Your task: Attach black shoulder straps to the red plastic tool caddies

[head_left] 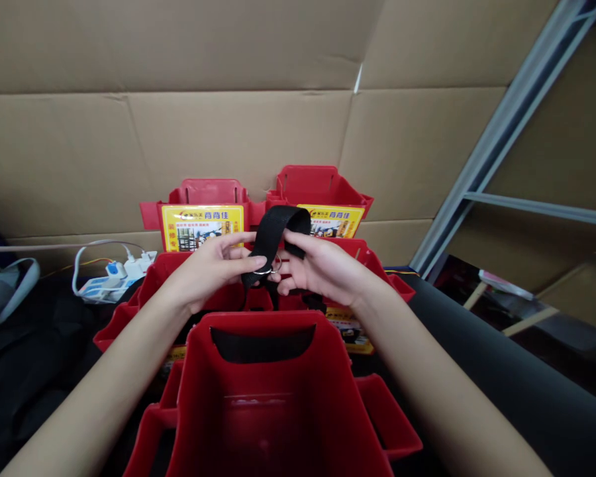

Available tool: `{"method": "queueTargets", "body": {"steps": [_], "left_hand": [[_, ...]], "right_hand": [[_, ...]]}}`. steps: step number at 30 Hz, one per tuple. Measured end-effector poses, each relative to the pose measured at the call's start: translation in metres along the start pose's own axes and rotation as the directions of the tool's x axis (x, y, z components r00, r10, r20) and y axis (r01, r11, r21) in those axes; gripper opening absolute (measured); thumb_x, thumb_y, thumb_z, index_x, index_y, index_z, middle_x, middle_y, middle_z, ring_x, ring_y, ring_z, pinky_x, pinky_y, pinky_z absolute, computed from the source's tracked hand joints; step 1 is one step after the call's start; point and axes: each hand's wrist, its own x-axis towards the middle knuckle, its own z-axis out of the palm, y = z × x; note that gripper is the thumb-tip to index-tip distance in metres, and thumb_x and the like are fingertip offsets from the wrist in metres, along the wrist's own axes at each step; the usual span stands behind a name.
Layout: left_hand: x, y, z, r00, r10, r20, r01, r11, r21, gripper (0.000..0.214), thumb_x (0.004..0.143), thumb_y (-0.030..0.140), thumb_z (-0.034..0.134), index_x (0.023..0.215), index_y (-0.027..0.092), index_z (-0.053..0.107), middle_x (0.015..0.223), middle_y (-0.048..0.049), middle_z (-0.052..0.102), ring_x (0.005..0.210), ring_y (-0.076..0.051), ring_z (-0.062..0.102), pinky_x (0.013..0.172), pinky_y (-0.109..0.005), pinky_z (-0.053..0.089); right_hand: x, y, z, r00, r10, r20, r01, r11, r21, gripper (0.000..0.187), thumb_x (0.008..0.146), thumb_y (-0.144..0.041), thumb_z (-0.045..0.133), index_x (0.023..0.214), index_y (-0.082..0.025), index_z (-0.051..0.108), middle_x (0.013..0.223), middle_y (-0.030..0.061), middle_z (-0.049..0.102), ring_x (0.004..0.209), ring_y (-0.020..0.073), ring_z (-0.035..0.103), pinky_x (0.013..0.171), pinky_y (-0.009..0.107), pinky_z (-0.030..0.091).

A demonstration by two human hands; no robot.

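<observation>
A black webbing strap [278,222] arches up between my hands, with a metal ring [276,265] near its lower left end. My left hand [218,265] pinches the strap beside the ring, thumb on top. My right hand [320,265] grips the strap's other side, its thumb tucked under the loop and its fingers curled near the ring. Just below them stands a red plastic bucket [273,404] with side pockets. Black webbing [263,346] shows through the slot in its back wall.
More red buckets with yellow labels [203,225] stand behind, against a cardboard wall [238,139]. A power strip [112,281] with plugs and cables lies left, near black fabric [34,358]. A metal frame [496,119] slants along the right.
</observation>
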Motion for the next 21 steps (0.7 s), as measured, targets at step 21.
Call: {"method": "queueTargets", "body": {"steps": [21], "left_hand": [[-0.006,0.005,0.008,0.977,0.006,0.212,-0.005,1.000,-0.002,0.037,0.071,0.012,0.066,0.107,0.022,0.061,0.086,-0.0022,0.069,0.077,-0.014,0.064,0.074,-0.025,0.050]], "right_hand": [[-0.004,0.006,-0.006,0.999,0.048,0.014,-0.038,0.908,-0.416,0.019,0.079,-0.020,0.057,0.098,-0.015,0.054,0.056,-0.0077,0.041,0.042,0.0020,0.037,0.041,0.014,0.039]]}}
